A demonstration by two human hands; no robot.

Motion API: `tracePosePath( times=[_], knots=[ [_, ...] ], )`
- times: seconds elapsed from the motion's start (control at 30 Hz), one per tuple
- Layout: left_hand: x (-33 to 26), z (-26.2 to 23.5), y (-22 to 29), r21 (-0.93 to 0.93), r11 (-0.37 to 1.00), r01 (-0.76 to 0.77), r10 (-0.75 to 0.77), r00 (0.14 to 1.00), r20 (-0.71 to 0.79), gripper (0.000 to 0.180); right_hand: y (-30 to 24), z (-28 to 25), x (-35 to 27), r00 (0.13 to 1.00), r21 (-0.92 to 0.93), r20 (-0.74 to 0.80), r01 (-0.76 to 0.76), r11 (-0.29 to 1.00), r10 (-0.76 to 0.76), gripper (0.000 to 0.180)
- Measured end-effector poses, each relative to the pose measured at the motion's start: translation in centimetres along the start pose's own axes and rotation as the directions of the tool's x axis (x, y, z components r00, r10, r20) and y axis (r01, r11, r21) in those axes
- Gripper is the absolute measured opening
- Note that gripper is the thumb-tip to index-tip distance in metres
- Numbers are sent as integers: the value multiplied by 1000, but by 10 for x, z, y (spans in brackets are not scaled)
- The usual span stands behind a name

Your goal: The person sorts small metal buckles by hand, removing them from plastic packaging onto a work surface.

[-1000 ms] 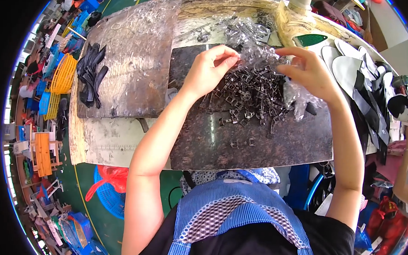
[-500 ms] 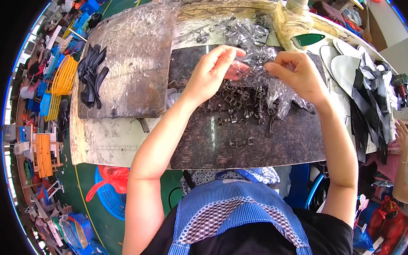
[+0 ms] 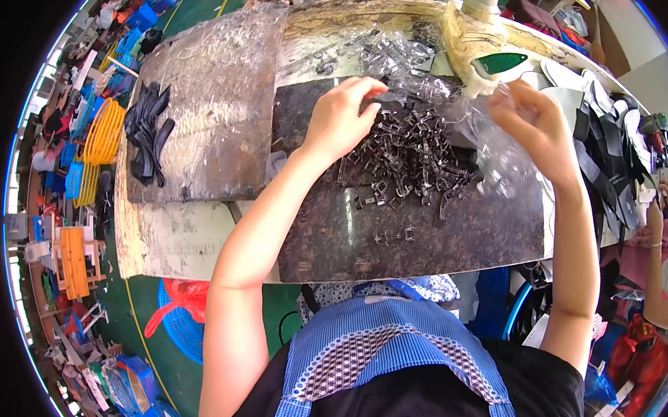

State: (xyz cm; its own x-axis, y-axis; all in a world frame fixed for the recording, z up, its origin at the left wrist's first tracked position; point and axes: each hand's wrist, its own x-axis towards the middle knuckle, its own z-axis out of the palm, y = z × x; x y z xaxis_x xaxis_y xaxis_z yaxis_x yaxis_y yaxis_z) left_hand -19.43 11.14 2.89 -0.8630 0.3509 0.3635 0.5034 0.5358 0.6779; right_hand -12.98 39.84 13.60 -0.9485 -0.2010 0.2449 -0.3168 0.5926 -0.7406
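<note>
A heap of small dark metal buckles [image 3: 420, 156] lies on a dark speckled board [image 3: 325, 242], with a few loose ones nearer me. At the heap's left edge hovers my left hand [image 3: 342, 118], its fingers curved, thumb apart and nothing in them. My right hand [image 3: 536, 128] is raised to the right of the heap, closed on a crumpled clear plastic bag [image 3: 503, 161]. The bag hangs below the fingers, blurred by motion; its contents, if any, cannot be made out. More crumpled clear plastic [image 3: 395, 53] lies behind the heap.
A worn board [image 3: 211, 104] with black strips [image 3: 151, 131] lies on the left. A green oval piece [image 3: 500, 63] rests by a pale machine post [image 3: 471, 34]. White and black cut pieces [image 3: 609, 147] are piled at right. Another person's arm [image 3: 655, 255] shows at far right.
My right hand has moved right, drawing the plastic bag off the heap, so more buckles show. My left hand has stayed near the heap's left side.
</note>
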Motion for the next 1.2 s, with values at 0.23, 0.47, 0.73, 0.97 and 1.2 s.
tracePosePath(
  times=[0.23,0.47,0.73,0.97,1.2],
  knots=[
    [55,44,-14,509,781,-361,434,900,-28,19,-6,-24,-152,846,414,375,-519,748,379,13],
    [65,37,3,-213,977,-9,28,996,88,11,99,88,-377,653,-462,368,-489,740,662,63],
    [29,-7,15,-633,642,433,-213,893,396,28,79,51,-303,527,-509,554,-399,763,645,57],
    [-7,-21,38,-642,298,706,-268,708,654,28,-46,64,-72,961,-154,-122,230,961,-250,42],
    [-36,-39,39,-572,205,795,-306,607,734,36,-19,97,-20,860,-136,-145,472,871,-489,24]
  ],
)
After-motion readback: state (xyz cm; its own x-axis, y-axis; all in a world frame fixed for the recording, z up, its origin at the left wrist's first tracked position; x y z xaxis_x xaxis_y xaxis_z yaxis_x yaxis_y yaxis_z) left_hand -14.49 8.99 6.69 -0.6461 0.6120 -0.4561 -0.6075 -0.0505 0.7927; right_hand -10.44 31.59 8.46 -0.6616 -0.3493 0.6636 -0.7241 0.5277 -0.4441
